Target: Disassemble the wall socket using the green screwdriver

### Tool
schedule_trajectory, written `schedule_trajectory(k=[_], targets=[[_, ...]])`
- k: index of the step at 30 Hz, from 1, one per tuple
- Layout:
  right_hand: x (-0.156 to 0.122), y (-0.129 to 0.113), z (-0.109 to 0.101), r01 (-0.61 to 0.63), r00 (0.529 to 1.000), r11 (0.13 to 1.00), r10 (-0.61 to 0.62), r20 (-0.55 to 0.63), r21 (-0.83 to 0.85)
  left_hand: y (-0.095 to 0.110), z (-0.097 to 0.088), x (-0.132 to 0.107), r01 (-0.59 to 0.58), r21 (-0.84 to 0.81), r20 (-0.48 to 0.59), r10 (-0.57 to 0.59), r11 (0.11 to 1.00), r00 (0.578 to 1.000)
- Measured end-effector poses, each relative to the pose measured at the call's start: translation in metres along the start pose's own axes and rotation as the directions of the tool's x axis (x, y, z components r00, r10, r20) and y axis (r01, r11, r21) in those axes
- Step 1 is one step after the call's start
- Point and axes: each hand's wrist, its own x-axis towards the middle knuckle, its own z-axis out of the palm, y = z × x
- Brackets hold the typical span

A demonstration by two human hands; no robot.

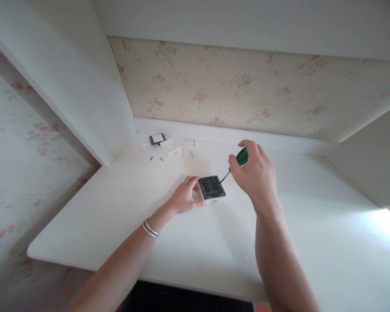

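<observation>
A grey square switch module (pixel 211 187) lies on the white desk (pixel 123 216). My left hand (pixel 185 196) grips its left edge, fingers curled round it. My right hand (pixel 255 171) is closed round a green-handled screwdriver (pixel 240 157). The screwdriver's thin shaft slants down to the left, and its tip rests on the module's upper right part. Two thin bangles sit on my left wrist.
At the back of the desk lie a dark-framed switch plate (pixel 157 138), a white box part (pixel 171 146), other white plastic pieces (pixel 188 144) and two small dark screws (pixel 156 158). A white side panel rises at the left, flowered wallpaper behind. The desk's front edge is near me.
</observation>
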Motion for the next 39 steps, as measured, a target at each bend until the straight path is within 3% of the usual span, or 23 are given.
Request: schedule_trajectory(k=[6,39], targets=[[0.001,0.0002,0.0016,0.001,1.0,0.997,-0.001,0.008,0.079,-0.0019,0.0011,0.0,-0.014,0.014,-0.002,0.014,1.0,1.0],[0.0005,0.0004,0.0031,-0.025,0.999,0.999,0.026,-0.04,0.024,-0.0035,0.0014,-0.0002,-0.015,0.004,0.0,0.015,1.0,1.0]])
